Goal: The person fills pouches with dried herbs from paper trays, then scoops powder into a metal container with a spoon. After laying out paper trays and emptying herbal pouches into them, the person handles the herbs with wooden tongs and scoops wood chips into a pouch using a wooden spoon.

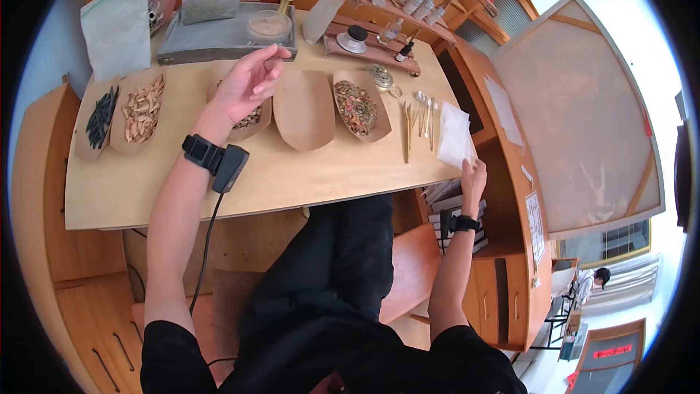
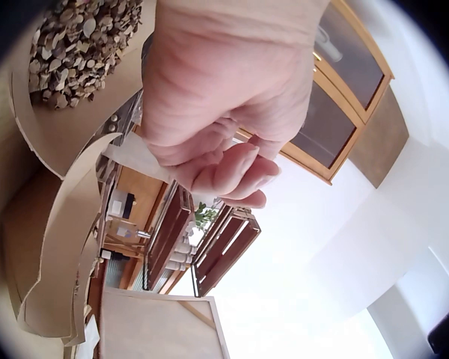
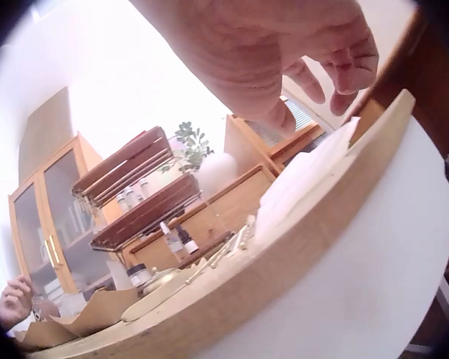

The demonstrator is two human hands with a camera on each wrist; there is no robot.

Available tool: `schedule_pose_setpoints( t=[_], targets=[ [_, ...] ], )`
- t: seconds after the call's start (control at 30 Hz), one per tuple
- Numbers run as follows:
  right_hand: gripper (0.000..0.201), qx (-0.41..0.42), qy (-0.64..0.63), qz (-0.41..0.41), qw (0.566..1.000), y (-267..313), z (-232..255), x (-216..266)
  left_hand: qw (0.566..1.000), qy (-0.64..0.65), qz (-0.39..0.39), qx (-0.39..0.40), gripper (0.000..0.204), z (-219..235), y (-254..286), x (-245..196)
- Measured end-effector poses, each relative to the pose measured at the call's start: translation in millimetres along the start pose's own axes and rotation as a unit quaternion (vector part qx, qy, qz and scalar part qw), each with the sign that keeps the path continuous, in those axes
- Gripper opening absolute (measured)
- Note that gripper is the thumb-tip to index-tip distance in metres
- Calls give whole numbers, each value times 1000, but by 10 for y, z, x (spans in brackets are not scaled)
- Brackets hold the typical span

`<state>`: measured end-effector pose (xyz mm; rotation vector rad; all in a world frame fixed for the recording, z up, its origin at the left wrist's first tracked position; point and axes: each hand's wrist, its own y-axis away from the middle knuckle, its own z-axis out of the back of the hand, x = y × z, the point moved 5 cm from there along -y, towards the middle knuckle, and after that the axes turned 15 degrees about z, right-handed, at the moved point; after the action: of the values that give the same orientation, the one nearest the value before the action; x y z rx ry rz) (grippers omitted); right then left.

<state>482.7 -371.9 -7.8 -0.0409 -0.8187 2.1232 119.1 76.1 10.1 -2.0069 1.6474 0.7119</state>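
My left hand (image 1: pixel 250 86) is raised over the brown paper trays, fingers loosely curled around nothing. Below it, partly hidden by the wrist, one tray holds small dried pieces (image 2: pixel 82 56). To its right are a bare boat-shaped paper tray (image 1: pixel 304 113) and another with mixed colourful dried bits (image 1: pixel 356 108). My right hand (image 1: pixel 473 179) hangs at the table's right edge, close by the near corner of some thin white sheets (image 1: pixel 454 135). In the right wrist view its fingers are relaxed and spread, with air between them and the sheets (image 3: pixel 303 176).
Slender gold-coloured tools (image 1: pixel 407 135) lie left of the sheets, near a small round metal vessel (image 1: pixel 380 77). Trays of dark sticks (image 1: pixel 100 118) and pale slices (image 1: pixel 143 109) sit at far left. Behind stand a grey tray (image 1: pixel 182 49), a plastic pouch (image 1: pixel 117 29) and a bottle rack (image 1: pixel 372 51).
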Motion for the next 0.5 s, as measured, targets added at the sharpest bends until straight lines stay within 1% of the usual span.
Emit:
schedule_pose_setpoints(
  t=[0.03, 0.1, 0.13, 0.17, 0.23, 0.27, 0.33, 0.47, 0.5],
  targets=[
    [51, 3, -3, 4, 1000, 28, -12, -15, 1000, 8, 2, 1, 27, 11, -2, 4],
    [51, 0, -92, -103, 990, 120, -61, -180, 1000, 4, 0, -3, 27, 26, -9, 4],
    [51, -13, -101, -101, 990, 106, -271, -571, 1000, -1, 1, -2, 26, 24, -12, 10],
    [51, -12, -102, -101, 990, 105, -260, -546, 1000, -1, 1, -3, 26, 25, -13, 17],
    [50, -3, -165, -147, 975, 99, -247, -529, 1000, -5, 3, -4, 26, 19, -15, 22],
    [50, -3, -166, -147, 975, 94, -242, -495, 1000, -6, 3, -5, 26, 14, -16, 24],
    [49, -16, -241, -167, 956, 63, -295, -499, 1000, -2, 0, -5, 26, 13, -10, 19],
    [41, -5, -255, -164, 953, 18, -250, -339, 1000, 7, 0, -11, 26, 30, -5, 8],
    [37, -21, -271, -150, 951, -5, -224, -291, 1000, 6, -1, -11, 26, 32, -10, 8]
  ],
)
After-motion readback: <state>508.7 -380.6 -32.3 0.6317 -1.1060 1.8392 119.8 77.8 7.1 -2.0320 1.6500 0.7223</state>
